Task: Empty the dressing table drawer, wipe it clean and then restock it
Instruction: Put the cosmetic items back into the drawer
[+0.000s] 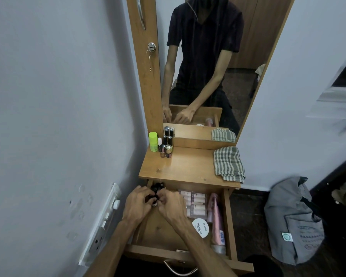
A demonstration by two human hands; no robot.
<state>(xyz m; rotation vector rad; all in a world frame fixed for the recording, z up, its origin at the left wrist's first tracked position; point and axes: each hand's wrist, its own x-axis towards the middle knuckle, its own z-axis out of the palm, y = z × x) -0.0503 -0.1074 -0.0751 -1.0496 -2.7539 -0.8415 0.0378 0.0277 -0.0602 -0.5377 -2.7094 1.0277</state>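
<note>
Fingers of both hands curled together around a cluster of small dark-capped bottles [155, 193] at the back left corner of the open drawer [227, 220], low in the frame: left hand [137, 204] on the cluster's left, right hand [173, 205] on its right, gripping from both sides. Further right in the drawer, a clear pack of pale tubes [195, 202], a round white nail polish remover lid [200, 227] and a pink tube [217, 222] along the right wall. Above, on the dressing table top [188, 166], a lime green bottle [153, 141] and several small nail polish bottles [166, 146] at back left, a folded striped cloth [229, 163] at right. Behind, the mirror [208, 66].
</note>
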